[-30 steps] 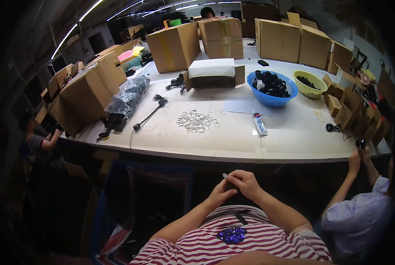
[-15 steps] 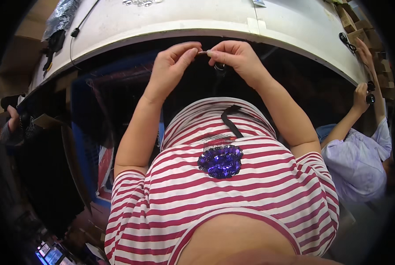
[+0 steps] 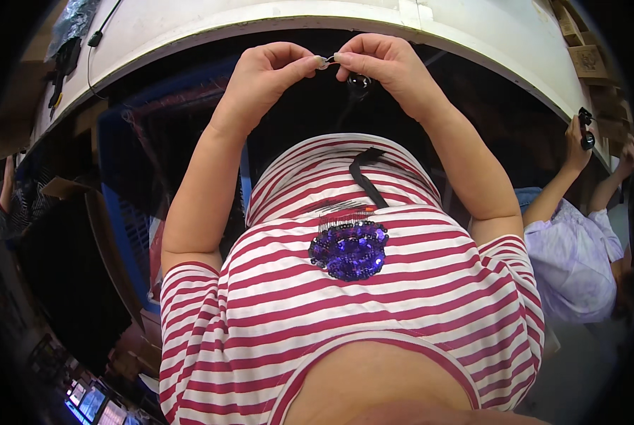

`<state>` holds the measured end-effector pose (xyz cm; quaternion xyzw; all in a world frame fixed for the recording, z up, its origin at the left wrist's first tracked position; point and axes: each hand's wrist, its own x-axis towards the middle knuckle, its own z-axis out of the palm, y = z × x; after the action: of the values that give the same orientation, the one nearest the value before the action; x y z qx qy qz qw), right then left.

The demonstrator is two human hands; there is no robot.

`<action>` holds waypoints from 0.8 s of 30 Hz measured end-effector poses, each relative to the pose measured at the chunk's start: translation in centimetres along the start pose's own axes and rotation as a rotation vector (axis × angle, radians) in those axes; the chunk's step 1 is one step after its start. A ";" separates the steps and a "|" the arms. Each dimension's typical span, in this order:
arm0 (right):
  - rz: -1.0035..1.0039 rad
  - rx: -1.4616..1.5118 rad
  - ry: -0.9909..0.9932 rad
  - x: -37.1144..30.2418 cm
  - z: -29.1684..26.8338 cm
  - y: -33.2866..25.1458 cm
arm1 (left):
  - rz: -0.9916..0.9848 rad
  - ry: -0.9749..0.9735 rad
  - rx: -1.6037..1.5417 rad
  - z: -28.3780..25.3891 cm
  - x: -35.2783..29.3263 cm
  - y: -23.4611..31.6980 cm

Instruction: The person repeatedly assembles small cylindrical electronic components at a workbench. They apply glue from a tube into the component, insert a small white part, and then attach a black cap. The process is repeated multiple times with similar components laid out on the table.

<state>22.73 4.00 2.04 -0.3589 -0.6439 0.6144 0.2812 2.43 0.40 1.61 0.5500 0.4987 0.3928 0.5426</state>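
My left hand and my right hand are raised just in front of the table's near edge, fingertips almost touching. Thumb and forefinger are pinched on each side around a small, thin dark piece that bridges the gap. Its kind is too small to make out. Under my right fingers hangs a glossy black round thing; whether it joins the thin piece is hidden by the fingers.
Ahead runs a white table. A blue crate stands low on the left. On the right, a co-worker in a pale purple top holds a black object with a round end. Cardboard boxes are stacked beyond.
The view has shifted, so table and hands sit higher in it. My fingertips still meet, with the dark piece now showing between them. The co-worker's far hand has drawn back from the table.
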 end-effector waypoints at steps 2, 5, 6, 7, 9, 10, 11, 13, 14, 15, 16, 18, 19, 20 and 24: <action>0.017 -0.025 -0.013 0.1 -0.2 0.1 | -0.027 -0.041 0.072 0.1 -0.2 0.3; 0.075 -0.003 -0.060 0.2 -0.2 0.0 | -0.006 -0.030 0.116 0.1 -0.5 -0.2; 0.105 0.025 -0.088 0.2 -0.2 0.0 | -0.003 -0.027 0.061 0.2 -0.5 -0.4; 0.134 0.054 -0.116 0.2 -0.3 0.1 | 0.001 -0.025 0.006 0.2 -0.5 -0.6; 0.192 0.137 -0.150 0.6 -0.4 0.3 | -0.006 -0.022 -0.110 0.2 -0.4 -0.9; 0.221 0.179 -0.167 0.7 -0.4 0.4 | -0.018 -0.022 -0.171 0.3 -0.4 -1.0; 0.233 0.205 -0.176 0.9 -0.5 0.5 | -0.030 -0.021 -0.233 0.3 -0.5 -1.1; 0.255 0.257 -0.193 1.1 -0.6 0.8 | -0.092 -0.017 -0.326 0.3 -0.5 -1.4; 0.258 0.293 -0.205 1.2 -0.6 0.9 | -0.123 -0.016 -0.372 0.3 -0.6 -1.7; 0.260 0.328 -0.218 1.2 -0.5 1.0 | -0.137 -0.012 -0.431 0.3 -0.6 -1.8; 0.262 0.363 -0.232 1.2 -0.4 1.0 | -0.151 -0.008 -0.490 0.5 -0.7 -2.0; 0.249 0.374 -0.217 1.3 0.1 1.0 | -0.160 -0.001 -0.609 0.7 -0.7 -2.2; 0.239 0.378 -0.213 1.2 0.4 1.0 | -0.156 0.003 -0.669 1.0 -1.0 -2.4; 0.241 0.383 -0.186 1.0 0.7 0.7 | -0.142 0.005 -0.722 1.1 -1.0 -2.4; -0.232 -0.163 0.162 0.4 2.4 -0.6 | -0.099 0.122 -0.685 1.9 -1.0 -1.4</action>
<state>20.52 2.90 2.36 -0.3520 -0.7042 0.4924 0.3712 3.95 -1.11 0.11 0.2867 0.3957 0.5426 0.6832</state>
